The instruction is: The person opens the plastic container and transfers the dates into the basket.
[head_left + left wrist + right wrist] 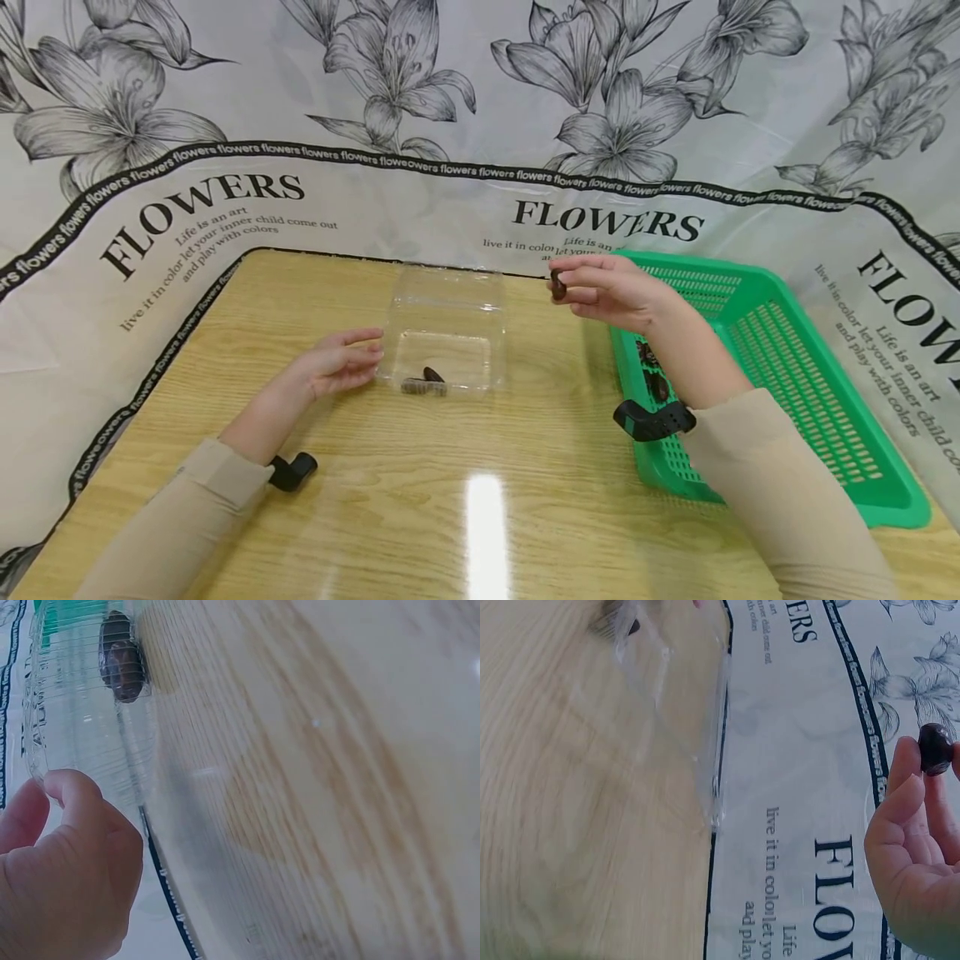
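Observation:
A clear plastic clamshell box (442, 333) lies with its lid folded back on the table. Dark brown dates (432, 375) sit inside by its near wall; the ridged plastic (82, 727) partly blurs them. My left hand (341, 362) pinches the box's left edge between thumb and fingertips, as the left wrist view also shows. My right hand (615, 287) is raised over the far left corner of the green basket (825, 400). Between its thumb and fingers it holds a single date (558, 285), dark and glossy in the right wrist view.
More dark dates (657, 385) lie in the basket's left side, partly hidden by the right arm. The basket stands at the table's right. A white flower-printed sheet (420, 208) hangs behind the wooden table (390, 500).

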Motion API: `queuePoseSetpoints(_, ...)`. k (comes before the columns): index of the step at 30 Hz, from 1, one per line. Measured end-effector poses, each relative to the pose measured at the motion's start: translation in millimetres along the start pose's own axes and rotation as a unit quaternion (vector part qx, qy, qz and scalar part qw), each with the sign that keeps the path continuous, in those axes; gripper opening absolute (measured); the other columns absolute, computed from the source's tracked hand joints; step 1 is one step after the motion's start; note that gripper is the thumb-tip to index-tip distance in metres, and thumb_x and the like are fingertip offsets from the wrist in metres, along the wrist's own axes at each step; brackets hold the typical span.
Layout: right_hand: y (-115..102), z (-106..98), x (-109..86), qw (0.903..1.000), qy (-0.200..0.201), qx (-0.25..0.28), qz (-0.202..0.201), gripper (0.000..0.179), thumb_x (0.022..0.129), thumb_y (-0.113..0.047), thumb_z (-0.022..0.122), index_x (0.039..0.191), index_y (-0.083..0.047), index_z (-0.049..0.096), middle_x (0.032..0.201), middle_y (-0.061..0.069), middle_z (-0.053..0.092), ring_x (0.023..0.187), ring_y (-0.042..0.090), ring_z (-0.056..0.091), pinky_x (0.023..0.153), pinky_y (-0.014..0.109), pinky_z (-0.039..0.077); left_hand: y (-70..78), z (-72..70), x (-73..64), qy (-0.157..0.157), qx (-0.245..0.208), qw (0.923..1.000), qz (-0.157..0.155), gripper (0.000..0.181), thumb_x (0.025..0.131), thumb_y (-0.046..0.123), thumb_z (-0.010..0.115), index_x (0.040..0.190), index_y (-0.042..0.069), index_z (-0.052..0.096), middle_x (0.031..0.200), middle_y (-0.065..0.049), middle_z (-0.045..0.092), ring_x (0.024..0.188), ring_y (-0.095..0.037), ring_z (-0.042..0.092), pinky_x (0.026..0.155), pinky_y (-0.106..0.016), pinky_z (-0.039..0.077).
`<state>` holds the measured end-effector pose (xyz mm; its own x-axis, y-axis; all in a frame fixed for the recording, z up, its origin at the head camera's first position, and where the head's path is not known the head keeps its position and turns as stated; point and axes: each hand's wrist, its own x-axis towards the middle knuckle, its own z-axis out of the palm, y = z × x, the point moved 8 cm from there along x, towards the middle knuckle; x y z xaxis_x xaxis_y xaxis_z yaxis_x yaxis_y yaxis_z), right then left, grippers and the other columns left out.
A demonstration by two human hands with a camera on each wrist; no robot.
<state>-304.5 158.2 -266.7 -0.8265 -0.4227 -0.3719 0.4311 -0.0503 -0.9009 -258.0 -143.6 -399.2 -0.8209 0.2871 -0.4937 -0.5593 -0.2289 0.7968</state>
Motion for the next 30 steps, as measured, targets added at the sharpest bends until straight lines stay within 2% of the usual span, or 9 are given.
queuePoseSetpoints(11, 1.5, -29.8, -27.7, 0.9994, -0.027, -0.019, -0.002, 0.022, 0.092, 0.001, 0.053, 0.099, -0.011, 0.071, 0.097, 0.005, 0.068, 0.074, 0.011, 0.062, 0.067, 0.024, 0.052, -0.2, 0.3, 0.2, -0.001, 0.002, 1.0000, 0.000, 0.060, 0.094, -0.006, 0.046, 0.147, -0.001, 0.019, 0.114, -0.009, 0.041, 0.075, -0.008, 0.055, 0.065, -0.017, 0.049)
queuePoseSetpoints(17, 5.8, -51.3, -37.8, 0.9988, -0.036, -0.032, -0.008, 0.026, 0.094, 0.001, 0.050, 0.102, -0.012, 0.071, 0.098, 0.005, 0.068, 0.084, 0.013, 0.065, 0.070, 0.025, 0.053, -0.6, 1.0, 0.5, 0.006, -0.005, 1.0000, -0.003, 0.060, 0.093, -0.006, 0.048, 0.146, 0.000, 0.021, 0.112, -0.008, 0.042, 0.075, -0.008, 0.055, 0.065, -0.018, 0.049)
queuePoseSetpoints(24, 26.3, -86.5, -51.6, 0.9967, -0.016, -0.079, 0.005, 0.030, 0.095, 0.000, 0.048, 0.102, -0.018, 0.071, 0.099, 0.002, 0.068, 0.090, 0.013, 0.065, 0.073, 0.025, 0.053, -3.2, -3.2, -0.2, 0.006, 0.002, 1.0000, -0.008, 0.060, 0.093, -0.005, 0.048, 0.146, 0.001, 0.021, 0.116, -0.008, 0.043, 0.076, -0.009, 0.055, 0.069, -0.018, 0.050)
queuePoseSetpoints(30, 42.9, -117.9, -61.8, 0.9950, 0.033, -0.091, 0.023, 0.029, 0.095, -0.003, 0.050, 0.099, -0.022, 0.071, 0.099, -0.005, 0.065, 0.084, 0.009, 0.063, 0.072, 0.025, 0.053, -2.9, -4.0, -1.5, 0.003, 0.002, 1.0000, -0.008, 0.061, 0.093, -0.005, 0.048, 0.146, 0.001, 0.021, 0.115, -0.007, 0.045, 0.079, -0.009, 0.055, 0.071, -0.018, 0.049)
